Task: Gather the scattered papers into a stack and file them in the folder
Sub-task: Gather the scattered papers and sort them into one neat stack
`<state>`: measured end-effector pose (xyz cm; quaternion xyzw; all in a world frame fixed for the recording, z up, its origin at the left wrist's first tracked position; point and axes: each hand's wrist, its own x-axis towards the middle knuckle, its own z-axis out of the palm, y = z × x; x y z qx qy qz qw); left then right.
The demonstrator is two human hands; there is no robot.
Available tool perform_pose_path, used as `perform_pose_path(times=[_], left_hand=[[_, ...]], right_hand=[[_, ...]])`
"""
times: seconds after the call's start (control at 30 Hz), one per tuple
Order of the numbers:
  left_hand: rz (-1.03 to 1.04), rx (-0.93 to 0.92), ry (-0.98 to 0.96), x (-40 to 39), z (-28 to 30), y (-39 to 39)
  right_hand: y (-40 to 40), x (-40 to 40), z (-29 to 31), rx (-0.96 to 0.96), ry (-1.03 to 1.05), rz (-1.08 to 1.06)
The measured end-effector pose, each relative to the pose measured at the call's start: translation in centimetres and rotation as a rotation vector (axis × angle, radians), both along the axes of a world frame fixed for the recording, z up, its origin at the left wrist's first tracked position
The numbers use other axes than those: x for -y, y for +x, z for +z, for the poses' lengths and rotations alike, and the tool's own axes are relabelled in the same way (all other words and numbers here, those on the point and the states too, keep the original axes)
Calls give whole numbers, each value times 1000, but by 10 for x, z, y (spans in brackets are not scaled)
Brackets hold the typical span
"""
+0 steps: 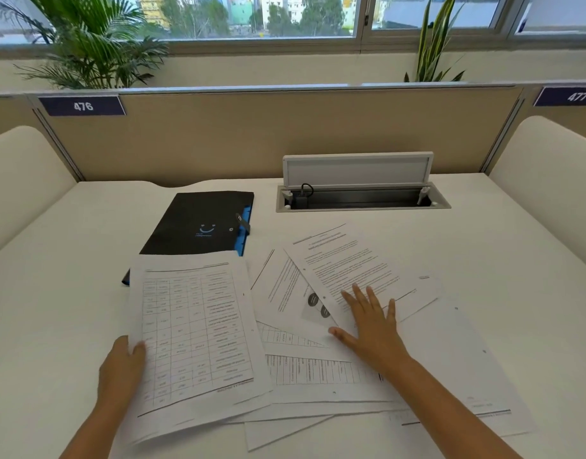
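White counter [69, 260] by a window, black folder [199, 223] closed at back left, papers [318, 366] scattered in front, left hand [121, 366] pinching the table-printed sheet [195, 336] at its edge, right hand [371, 323] spread flat on a text page [348, 266].

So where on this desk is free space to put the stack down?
Bare desk lies left of the black folder and table sheet, and right of the cable box beyond the text page. The middle is crowded with overlapping papers under both hands.
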<state>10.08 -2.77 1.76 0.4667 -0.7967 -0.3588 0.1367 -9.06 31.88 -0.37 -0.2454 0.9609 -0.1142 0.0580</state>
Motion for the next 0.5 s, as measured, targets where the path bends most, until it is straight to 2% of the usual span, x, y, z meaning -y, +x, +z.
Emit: perform_pose_path(times=[0.2, 0.5], left_hand=[[76, 10, -62, 16, 2, 9], [113, -5, -127, 9, -3, -4]], right_hand=[[8, 10, -6, 124, 36, 31], [-1, 2, -11, 55, 12, -32]])
